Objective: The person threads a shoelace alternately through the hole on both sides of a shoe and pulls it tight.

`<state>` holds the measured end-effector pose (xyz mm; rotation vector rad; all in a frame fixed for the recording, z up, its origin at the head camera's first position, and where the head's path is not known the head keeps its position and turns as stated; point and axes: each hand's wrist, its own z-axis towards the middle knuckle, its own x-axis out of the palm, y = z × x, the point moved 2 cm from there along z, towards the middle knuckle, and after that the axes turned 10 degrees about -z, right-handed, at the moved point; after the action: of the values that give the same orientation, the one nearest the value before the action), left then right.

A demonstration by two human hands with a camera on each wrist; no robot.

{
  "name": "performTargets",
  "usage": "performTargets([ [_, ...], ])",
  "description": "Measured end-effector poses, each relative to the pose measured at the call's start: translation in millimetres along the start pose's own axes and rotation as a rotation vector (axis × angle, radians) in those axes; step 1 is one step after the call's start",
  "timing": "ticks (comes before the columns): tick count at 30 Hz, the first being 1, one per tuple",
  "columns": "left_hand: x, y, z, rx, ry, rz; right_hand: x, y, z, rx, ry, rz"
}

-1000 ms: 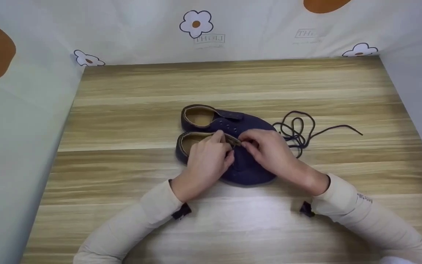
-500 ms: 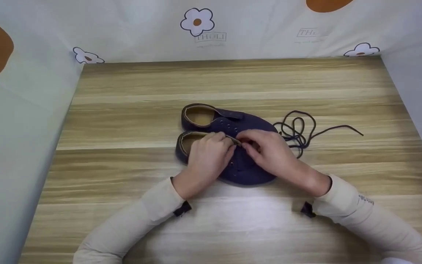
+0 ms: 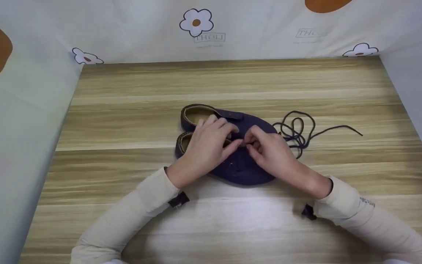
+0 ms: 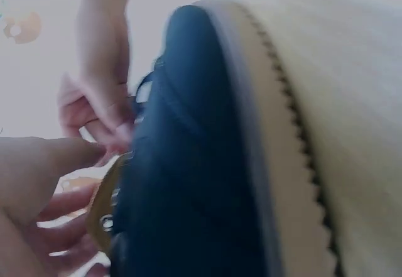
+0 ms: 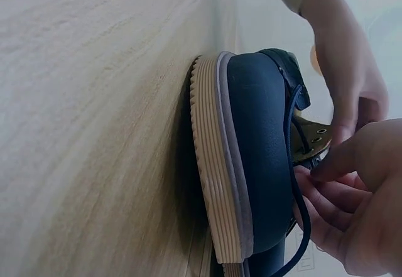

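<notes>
A pair of dark navy lace-up shoes lies side by side on the wooden table, toes to the right. Over the near shoe (image 3: 249,174) both hands meet at the eyelet flap (image 5: 319,140), which is lifted with its tan lining showing. My right hand (image 3: 275,152) pinches a dark bit of shoelace (image 5: 316,162) at the flap's edge, mostly covered by the fingertips. My left hand (image 3: 207,145) spreads its fingers above the shoe opening, thumb stretched toward the right fingertips. Behind it sits the far shoe (image 3: 256,121), partly covered by the left fingers.
Loose dark lace (image 3: 299,135) lies tangled right of the toes, one end trailing further right. The wooden table (image 3: 141,88) is bounded by a pale patterned sheet (image 3: 141,33) at the back and by pale sheets at the sides.
The left hand has moved up and away from the flap, its fingers spreading and reaching over the far shoe's opening. The right hand stays at the flap with a slightly changed finger pose.
</notes>
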<state>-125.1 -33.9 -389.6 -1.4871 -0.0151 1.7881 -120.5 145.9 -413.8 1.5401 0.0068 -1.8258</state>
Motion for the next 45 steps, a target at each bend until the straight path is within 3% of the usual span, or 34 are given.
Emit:
performTargets([
  [6,3.4,-1.6,12.9,-0.027,0.191,0.054,-1.6,0.4,-1.6,0.000,-0.024,-0.028],
  [8,3.7,-2.9,14.8,-0.043,0.242,0.031,-1.1,1.2,-1.9,-0.004,-0.026,-0.033],
  [10,2.6,-4.1,15.8,-0.057,0.247,-0.023,-0.5,1.6,-2.1,-0.006,-0.025,-0.034],
  [14,-4.8,-4.9,17.5,-0.087,0.134,-0.215,-0.1,1.5,-2.4,-0.007,-0.016,-0.019],
  [18,-21.0,-4.0,18.2,-0.073,-0.020,-0.574,0.4,1.2,-2.0,-0.002,-0.003,-0.008],
  [22,-48.8,-8.6,14.2,0.002,-0.163,-0.886,0.4,1.6,-0.9,-0.003,-0.010,-0.027],
  [25,-76.5,-16.4,6.7,0.094,-0.290,-0.992,0.5,2.5,0.0,-0.013,-0.022,-0.043],
  [28,-103.0,-23.2,-4.2,0.196,-0.403,-1.017,0.1,3.2,0.9,-0.021,-0.029,-0.044],
  [31,-118.0,-25.0,-13.8,0.226,-0.414,-0.898,-0.8,3.7,1.3,-0.016,-0.026,-0.035],
  [34,-114.7,-23.4,-17.3,0.169,-0.279,-0.617,-1.7,4.2,1.5,-0.002,-0.018,-0.033],
  [37,-94.7,-16.5,-16.0,0.105,-0.100,-0.277,-1.7,4.9,1.4,0.006,-0.008,-0.041],
  [40,-68.6,-5.1,-12.6,0.055,0.026,-0.023,-0.8,5.6,1.4,0.006,0.001,-0.052],
  [42,-52.4,2.3,-8.8,0.043,0.088,0.084,-0.6,5.5,1.6,0.006,0.005,-0.055],
  [45,-33.5,8.9,-2.5,0.068,0.159,0.164,-0.5,5.5,1.9,0.003,0.003,-0.063],
])
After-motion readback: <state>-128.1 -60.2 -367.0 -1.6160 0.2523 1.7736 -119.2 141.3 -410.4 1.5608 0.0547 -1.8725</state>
